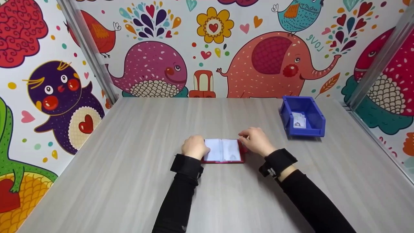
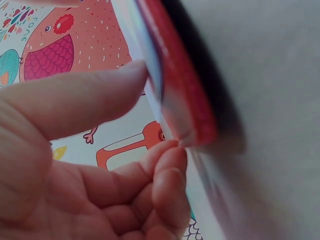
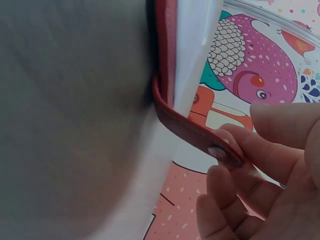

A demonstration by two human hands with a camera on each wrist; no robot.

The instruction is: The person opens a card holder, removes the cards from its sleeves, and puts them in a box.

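Observation:
A red card holder (image 1: 242,158) with clear sleeves lies spread on the table, pale white on both sides; faint grey print shows low on the right sleeve. My left hand (image 1: 195,147) holds its left edge, the thumb (image 2: 112,95) on the sleeves and curled fingers at the cover's edge. At the right side, my right hand (image 1: 257,140) touches the holder's strap (image 3: 192,132), which has a metal snap (image 3: 216,152). The strap's tip rests against loosely bent fingers, while the thumb (image 3: 282,122) stays apart from it.
A blue bin (image 1: 305,132) stands at the back right of the table, with several white printed cards (image 1: 299,119) inside. Patterned walls (image 1: 207,61) enclose the grey wood-look table (image 1: 129,187) at the back and sides.

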